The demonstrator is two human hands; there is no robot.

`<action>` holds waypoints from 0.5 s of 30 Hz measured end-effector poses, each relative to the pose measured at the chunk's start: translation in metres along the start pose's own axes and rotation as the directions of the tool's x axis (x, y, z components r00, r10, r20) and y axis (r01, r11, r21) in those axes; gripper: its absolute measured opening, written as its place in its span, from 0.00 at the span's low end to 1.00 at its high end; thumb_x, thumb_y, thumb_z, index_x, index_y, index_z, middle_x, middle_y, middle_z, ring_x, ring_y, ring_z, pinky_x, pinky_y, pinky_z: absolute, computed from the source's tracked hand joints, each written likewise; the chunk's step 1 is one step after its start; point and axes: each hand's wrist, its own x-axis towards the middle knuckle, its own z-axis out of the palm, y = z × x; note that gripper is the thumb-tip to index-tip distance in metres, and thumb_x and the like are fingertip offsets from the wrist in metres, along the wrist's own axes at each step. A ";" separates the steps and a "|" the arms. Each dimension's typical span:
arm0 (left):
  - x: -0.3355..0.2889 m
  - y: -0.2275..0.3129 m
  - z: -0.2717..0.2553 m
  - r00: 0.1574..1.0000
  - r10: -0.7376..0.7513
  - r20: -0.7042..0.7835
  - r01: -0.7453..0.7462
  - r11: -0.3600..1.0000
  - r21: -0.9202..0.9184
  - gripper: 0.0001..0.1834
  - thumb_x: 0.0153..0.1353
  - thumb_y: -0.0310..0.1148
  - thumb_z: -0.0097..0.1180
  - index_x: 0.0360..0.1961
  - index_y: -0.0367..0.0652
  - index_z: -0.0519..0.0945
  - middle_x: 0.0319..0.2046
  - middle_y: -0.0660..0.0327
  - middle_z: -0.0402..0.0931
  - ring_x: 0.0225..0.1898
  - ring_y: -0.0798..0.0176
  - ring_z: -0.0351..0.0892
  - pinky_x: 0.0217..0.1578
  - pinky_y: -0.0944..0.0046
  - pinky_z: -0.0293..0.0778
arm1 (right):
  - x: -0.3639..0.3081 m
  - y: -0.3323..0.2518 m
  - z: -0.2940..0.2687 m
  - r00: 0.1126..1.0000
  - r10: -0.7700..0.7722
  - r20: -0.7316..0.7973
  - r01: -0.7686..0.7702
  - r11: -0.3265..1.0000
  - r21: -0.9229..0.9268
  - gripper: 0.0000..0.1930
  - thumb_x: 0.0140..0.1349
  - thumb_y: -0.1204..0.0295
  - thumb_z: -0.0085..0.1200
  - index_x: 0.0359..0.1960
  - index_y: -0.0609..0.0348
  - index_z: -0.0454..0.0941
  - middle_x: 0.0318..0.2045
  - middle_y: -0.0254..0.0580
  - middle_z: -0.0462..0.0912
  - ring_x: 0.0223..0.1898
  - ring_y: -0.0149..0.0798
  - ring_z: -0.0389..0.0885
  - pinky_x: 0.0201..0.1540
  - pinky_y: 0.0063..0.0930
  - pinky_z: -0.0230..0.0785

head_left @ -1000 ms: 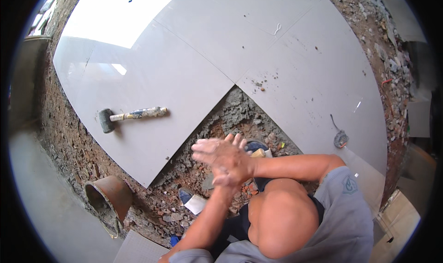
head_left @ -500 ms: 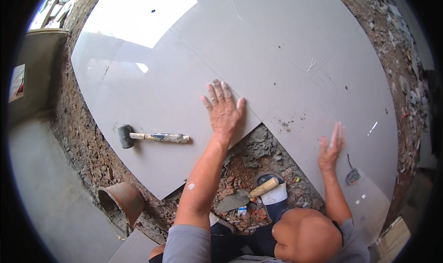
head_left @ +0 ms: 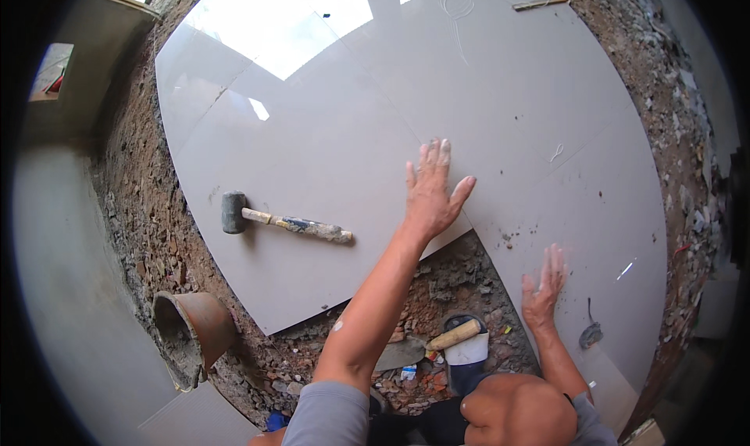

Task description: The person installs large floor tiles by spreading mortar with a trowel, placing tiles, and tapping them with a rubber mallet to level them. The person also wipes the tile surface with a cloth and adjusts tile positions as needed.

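Large glossy light-grey floor tiles [head_left: 320, 157] lie in front of me, with thin seams between them. My left hand [head_left: 435, 196] is stretched over the tile near a seam, fingers apart and holding nothing; whether its palm presses down I cannot tell. My right hand [head_left: 544, 290], also open and empty, is over the tile along the right side of the untiled gap. A mallet [head_left: 289, 224] with a dark head and mortar-crusted handle rests on the left tile. In the gap, a trowel [head_left: 453, 336] with a wooden handle lies by my foot, its blade partly behind my left arm.
Rough mortar and rubble [head_left: 461, 270] fill the gap. A mortar-stained bucket [head_left: 209, 329] lies tipped at the left. Crumbs [head_left: 509, 239] and a dark small tool [head_left: 591, 333] are on the right tiles. A wooden strip [head_left: 541, 4] lies at the far edge.
My left hand has shifted right, toward the seam. My right hand has come nearer to me and left, toward the gap. The whole view has turned slightly; the mallet still lies on its tile.
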 end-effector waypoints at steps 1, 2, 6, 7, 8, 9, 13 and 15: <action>-0.016 -0.008 -0.006 0.990 0.002 -0.139 0.002 1.000 0.026 0.41 0.66 0.54 0.45 0.70 0.37 0.52 0.71 0.46 0.47 0.74 0.47 0.39 0.70 0.42 0.33 | -0.003 -0.015 0.003 0.998 -0.054 0.041 0.051 0.997 0.053 0.35 0.66 0.54 0.45 0.69 0.62 0.54 0.70 0.52 0.54 0.72 0.54 0.46 0.71 0.57 0.32; -0.038 -0.022 -0.014 0.980 -0.084 -0.181 0.088 0.996 0.015 0.40 0.66 0.53 0.46 0.70 0.38 0.53 0.71 0.46 0.48 0.73 0.46 0.40 0.69 0.41 0.33 | -0.004 -0.025 0.005 0.986 -0.127 0.106 0.118 0.989 0.089 0.35 0.66 0.54 0.46 0.69 0.62 0.55 0.70 0.52 0.54 0.72 0.54 0.46 0.71 0.57 0.32; -0.155 -0.099 -0.055 0.789 -0.399 -0.467 0.423 0.904 -0.058 0.38 0.65 0.49 0.49 0.69 0.38 0.55 0.70 0.46 0.50 0.73 0.43 0.41 0.68 0.38 0.35 | -0.006 -0.054 0.017 0.964 -0.211 0.160 0.190 0.972 0.139 0.33 0.66 0.57 0.46 0.68 0.62 0.56 0.70 0.52 0.55 0.72 0.52 0.47 0.71 0.54 0.32; -0.187 -0.118 -0.069 0.703 -0.532 -0.471 0.548 0.828 -0.117 0.38 0.65 0.49 0.50 0.69 0.38 0.56 0.70 0.46 0.50 0.73 0.43 0.42 0.67 0.37 0.35 | -0.004 -0.058 0.020 0.959 -0.233 0.162 0.210 0.967 0.146 0.32 0.67 0.59 0.46 0.69 0.62 0.56 0.70 0.52 0.55 0.72 0.52 0.48 0.71 0.52 0.33; -0.215 -0.134 -0.082 0.672 -0.576 -0.464 0.634 0.773 -0.041 0.36 0.65 0.48 0.50 0.68 0.38 0.58 0.68 0.45 0.53 0.72 0.43 0.44 0.67 0.38 0.40 | -0.001 -0.060 0.021 0.948 -0.269 0.171 0.252 0.961 0.119 0.32 0.67 0.60 0.46 0.69 0.62 0.56 0.70 0.52 0.55 0.72 0.51 0.48 0.72 0.51 0.33; -0.242 -0.147 -0.099 0.748 -0.473 -0.466 0.579 0.808 0.110 0.35 0.65 0.47 0.50 0.67 0.38 0.59 0.68 0.45 0.54 0.72 0.43 0.46 0.67 0.39 0.43 | 0.003 -0.063 0.023 0.945 -0.285 0.161 0.263 0.954 0.145 0.31 0.67 0.60 0.46 0.69 0.62 0.56 0.70 0.52 0.55 0.72 0.50 0.48 0.72 0.50 0.33; -0.360 -0.162 -0.172 0.896 -0.426 -0.126 0.435 0.784 0.443 0.29 0.65 0.46 0.50 0.62 0.38 0.66 0.64 0.47 0.62 0.67 0.46 0.57 0.64 0.44 0.55 | 0.026 -0.073 0.027 0.913 -0.406 0.053 0.395 0.908 0.143 0.29 0.69 0.61 0.45 0.68 0.61 0.58 0.68 0.52 0.59 0.71 0.49 0.53 0.71 0.44 0.39; -0.430 -0.151 -0.192 0.882 -0.471 0.018 0.429 0.817 0.385 0.27 0.65 0.46 0.49 0.59 0.39 0.69 0.62 0.49 0.65 0.66 0.48 0.61 0.63 0.44 0.57 | 0.038 -0.078 0.028 0.903 -0.426 0.053 0.417 0.900 0.125 0.30 0.69 0.60 0.45 0.68 0.62 0.58 0.69 0.52 0.58 0.71 0.49 0.53 0.71 0.45 0.38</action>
